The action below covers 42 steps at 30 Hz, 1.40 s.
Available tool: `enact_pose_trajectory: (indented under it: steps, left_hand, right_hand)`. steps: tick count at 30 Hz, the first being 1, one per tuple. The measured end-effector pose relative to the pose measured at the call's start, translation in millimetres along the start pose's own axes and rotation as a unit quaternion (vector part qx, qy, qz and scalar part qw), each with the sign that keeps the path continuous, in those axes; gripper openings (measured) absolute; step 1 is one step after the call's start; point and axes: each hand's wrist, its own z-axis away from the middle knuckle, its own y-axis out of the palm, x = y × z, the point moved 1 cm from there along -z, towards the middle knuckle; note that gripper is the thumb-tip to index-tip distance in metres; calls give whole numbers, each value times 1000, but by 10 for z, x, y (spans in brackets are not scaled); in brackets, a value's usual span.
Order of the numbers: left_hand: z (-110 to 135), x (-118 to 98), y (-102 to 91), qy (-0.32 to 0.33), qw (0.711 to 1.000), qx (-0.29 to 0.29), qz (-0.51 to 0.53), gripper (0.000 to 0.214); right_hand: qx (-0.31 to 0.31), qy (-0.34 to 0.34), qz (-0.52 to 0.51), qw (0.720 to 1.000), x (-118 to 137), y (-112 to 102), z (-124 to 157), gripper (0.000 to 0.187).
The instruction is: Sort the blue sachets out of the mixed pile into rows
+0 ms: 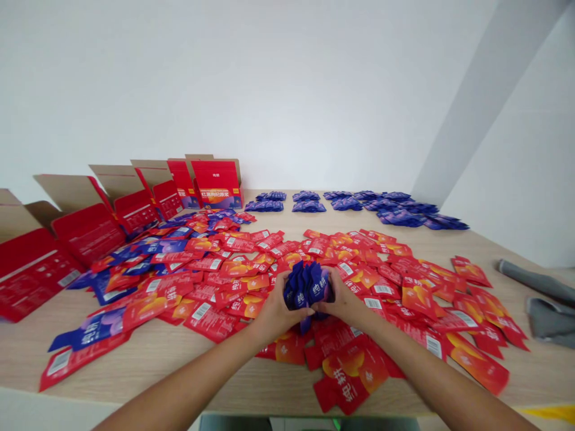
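1. Left hand [279, 304], right hand [344, 300]: fingers clamped on either side of blue packet bundle [309, 284], held front-centre above red packets [357, 374].
2. Seemingly done: blue stacks [309, 207] grouped along back of table [162, 350].
3. Seemingly left: red packets lie loose, unstacked; loose blue packets [96, 328] mixed in, left.
4. Red boxes [218, 178] stand open, left; contents unclear.
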Motion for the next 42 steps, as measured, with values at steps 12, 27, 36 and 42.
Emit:
enact_pose_trajectory:
  steps: [12,27,36,42]
  left_hand:
    - [-58,116,15,-12,996,37,83,51]
    - [-492,224,0,-45,991,57,110,69]
    - [-703,-143,-40,-56,982,87,155,52]
    - [-1005,-321,297,-95,975,87,182,44]
  right_hand:
    - [23,-18,-28,999,41,79,-10,64]
    - [16,8,17,1000,-183,-1,-208,64]
    - [-17,71,-87,994,146,-139,-411,56]
    - [-63,169,-334,925,316,-430,-463,35]
